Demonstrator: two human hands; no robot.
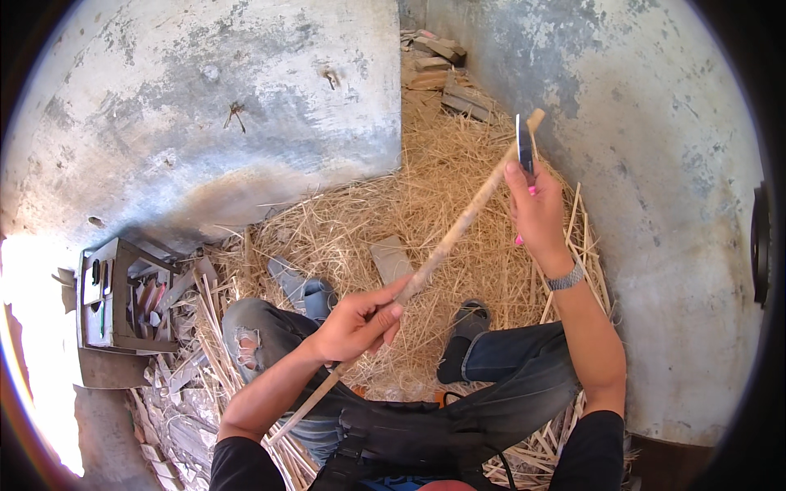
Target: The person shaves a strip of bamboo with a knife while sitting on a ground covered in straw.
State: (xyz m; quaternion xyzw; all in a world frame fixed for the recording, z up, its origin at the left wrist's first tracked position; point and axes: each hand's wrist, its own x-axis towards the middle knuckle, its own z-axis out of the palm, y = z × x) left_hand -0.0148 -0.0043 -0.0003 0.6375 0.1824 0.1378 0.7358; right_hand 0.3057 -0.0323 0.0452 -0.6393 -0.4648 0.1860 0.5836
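My left hand is closed around a long pale wooden stick. The stick slants from beside my left thigh up toward the far right. My right hand grips a knife with bits of pink showing at its handle. Its dark blade with a bright edge points away from me and lies against the stick's far end. A light brown tip shows just beyond the blade; whether it is the stick's end or a lifted strip I cannot tell.
Straw-like shavings cover the floor. A small wooden stand holding tools is at left. Split strips lie beside my left leg, more along the right wall. Bricks are piled at the far end. A flat block lies between my feet.
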